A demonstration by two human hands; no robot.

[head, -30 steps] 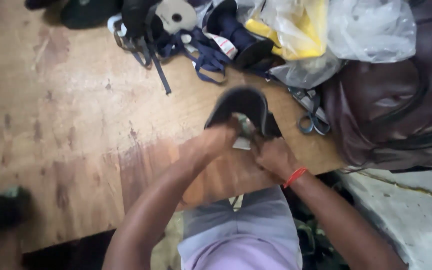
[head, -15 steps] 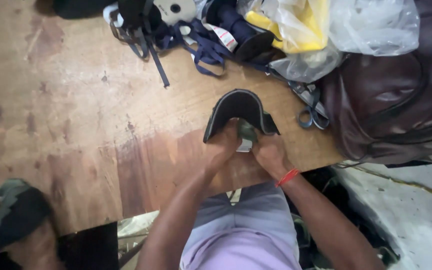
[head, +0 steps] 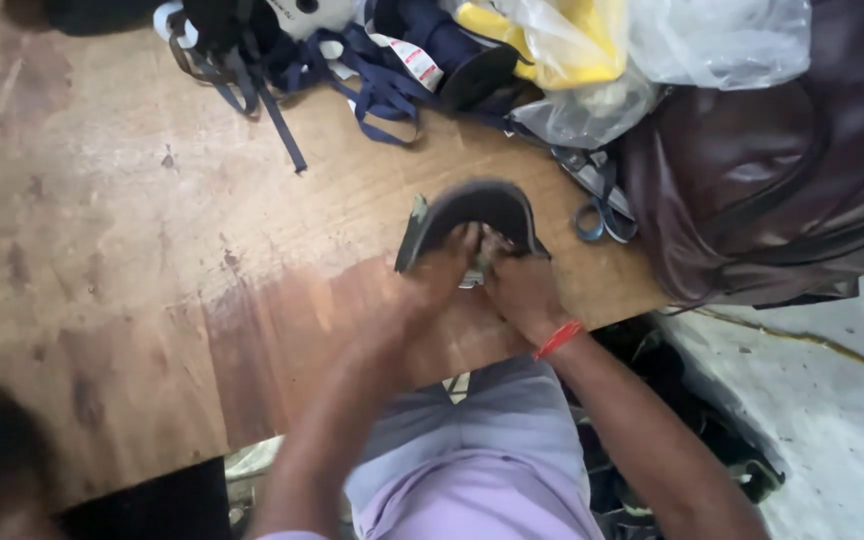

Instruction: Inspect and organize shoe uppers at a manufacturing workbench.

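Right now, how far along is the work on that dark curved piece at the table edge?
Hard to say what is finished: the dark curved piece is shaped already and stands on the wooden table. In hand: the left hand and right hand press together at its inner side, over something small and pale I cannot make out. Left untouched: the scissors, the blue straps and the brown bag.

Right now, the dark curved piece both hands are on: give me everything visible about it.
The dark curved piece is an arched, horseshoe-like band, black to dark grey, looking like rubber or leather, with a worn, lighter left end. It stands on the wooden table near its front edge, arch away from the person. The left hand and right hand press into its inner side, around something small and pale. Motion blur hides finer detail.
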